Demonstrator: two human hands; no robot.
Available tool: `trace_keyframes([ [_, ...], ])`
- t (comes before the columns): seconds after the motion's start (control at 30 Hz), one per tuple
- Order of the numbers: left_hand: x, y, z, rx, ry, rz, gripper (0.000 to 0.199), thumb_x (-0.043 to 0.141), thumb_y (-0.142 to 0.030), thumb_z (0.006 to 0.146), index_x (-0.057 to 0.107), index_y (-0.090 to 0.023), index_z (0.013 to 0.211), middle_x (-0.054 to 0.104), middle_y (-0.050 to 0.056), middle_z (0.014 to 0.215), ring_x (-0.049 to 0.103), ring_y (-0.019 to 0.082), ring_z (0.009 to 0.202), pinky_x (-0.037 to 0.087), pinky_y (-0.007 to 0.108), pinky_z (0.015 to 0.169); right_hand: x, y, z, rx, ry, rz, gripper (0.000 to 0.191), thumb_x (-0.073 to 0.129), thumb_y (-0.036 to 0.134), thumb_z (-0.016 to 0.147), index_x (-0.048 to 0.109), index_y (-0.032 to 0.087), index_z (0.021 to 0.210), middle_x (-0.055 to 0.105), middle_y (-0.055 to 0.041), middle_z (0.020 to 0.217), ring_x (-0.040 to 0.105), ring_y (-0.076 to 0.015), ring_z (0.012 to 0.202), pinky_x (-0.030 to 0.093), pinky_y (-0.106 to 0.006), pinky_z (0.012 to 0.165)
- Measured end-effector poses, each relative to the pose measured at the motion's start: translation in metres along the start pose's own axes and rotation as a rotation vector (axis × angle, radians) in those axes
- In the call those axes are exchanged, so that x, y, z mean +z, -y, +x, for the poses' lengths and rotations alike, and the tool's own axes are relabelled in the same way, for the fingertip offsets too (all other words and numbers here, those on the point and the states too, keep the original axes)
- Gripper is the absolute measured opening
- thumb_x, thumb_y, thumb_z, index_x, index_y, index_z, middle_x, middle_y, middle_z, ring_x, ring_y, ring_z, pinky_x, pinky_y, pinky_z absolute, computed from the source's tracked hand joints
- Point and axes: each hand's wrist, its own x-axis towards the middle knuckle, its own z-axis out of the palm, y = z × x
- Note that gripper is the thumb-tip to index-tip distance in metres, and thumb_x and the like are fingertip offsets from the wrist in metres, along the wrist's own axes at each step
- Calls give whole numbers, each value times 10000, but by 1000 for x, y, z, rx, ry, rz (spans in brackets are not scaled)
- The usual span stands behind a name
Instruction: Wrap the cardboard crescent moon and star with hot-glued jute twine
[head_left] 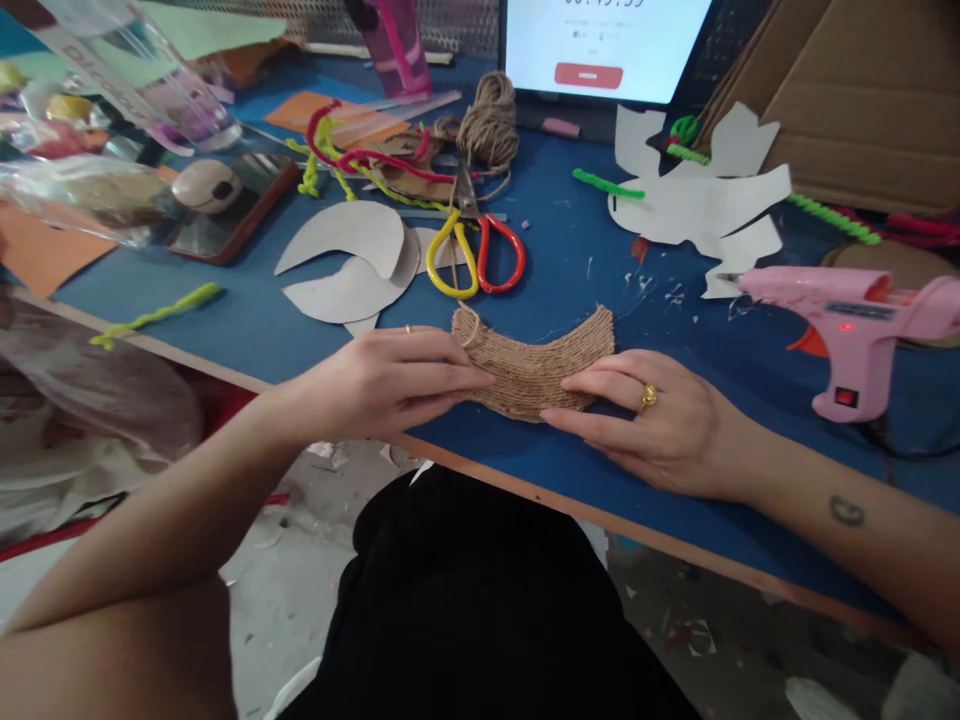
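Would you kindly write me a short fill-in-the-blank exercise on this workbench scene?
The crescent between the left hand and the right hand is wrapped in ____.
The ring on the right hand is ____ in colour.
The glue gun is ____ in colour.
The scissors have one yellow handle and one ____ handle.

The missing words, in order: twine, gold, pink, red.

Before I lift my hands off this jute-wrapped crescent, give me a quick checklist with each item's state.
Left hand and right hand both on the jute-wrapped crescent: ok.
Jute turns lying side by side, no visible gaps: ok.
Strand at the crescent's left tip lying flat: not ok, it curves up.
Scissors clear of the crescent: ok.
Pink glue gun clear of the hands: ok, its red light is on.
Glue under the wrap set: cannot tell.
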Motion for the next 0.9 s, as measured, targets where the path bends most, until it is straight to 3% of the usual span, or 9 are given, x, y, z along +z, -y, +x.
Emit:
trace_keyframes([
  [0.23,-17,18,26,-110,215,-365,127,586,-219,920,710,-200,942,717,68,911,683,139,824,548,226,733,-2,-2,3,-6,-22,30,339,518,190,902,578,218,1235,632,-106,1182,590,-237,1073,498,-435,893],
  [0.37,-13,21,32,-98,246,-421,134,569,-203,921,700,-179,917,691,70,871,655,134,809,520,234,741,-27,17,-3,78,-76,-33,336,567,178,870,579,159,1206,638,-145,1179,595,-258,1096,490,-446,934],
  [0.5,-9,24,28,-112,184,-430,113,579,-186,909,677,-160,859,674,53,823,640,118,779,505,216,723,-60,39,-44,259,-120,-176,135,633,133,812,633,209,924,693,-58,784,654,-196,741,537,-347,728],
  [0.6,-5,27,25,-118,129,-436,114,584,-202,907,668,-169,838,673,43,801,640,113,754,508,214,712,-71,28,-92,481,-342,-478,184,729,216,731,564,267,667,589,2,524,546,-152,450,370,-306,402],
  [0.63,-4,27,24,-113,112,-441,117,584,-210,907,667,-172,835,672,43,796,639,114,748,509,216,705,-71,19,-106,701,-436,-529,216,769,269,691,557,276,652,592,-7,526,534,-157,433,345,-320,394],
  [0.7,0,28,23,-103,82,-450,118,582,-220,909,665,-178,837,671,45,794,636,116,743,509,220,696,-68,-1,-125,987,-796,-473,452,873,438,450,473,288,598,482,20,451,435,-141,365,331,-335,377],
  [0.73,2,29,23,-102,69,-457,121,580,-223,910,663,-180,833,670,45,790,632,115,741,507,221,691,-66,-9,-128,1115,-851,-392,548,888,465,343,459,294,637,463,31,468,433,-146,383,353,-342,390],
  [0.8,6,30,21,-118,45,-475,137,579,-233,913,658,-181,813,660,39,767,620,111,724,500,221,680,-62,-18,-124,1289,-677,-216,592,868,497,340,507,284,757,568,-25,621,512,-181,504,407,-354,456],
  [0.9,11,30,20,-157,11,-507,160,579,-253,914,657,-179,795,642,25,735,602,104,689,489,220,663,-58,-20,-104,1300,-430,-69,463,795,514,510,607,241,832,649,-70,768,587,-209,638,483,-370,597],
])
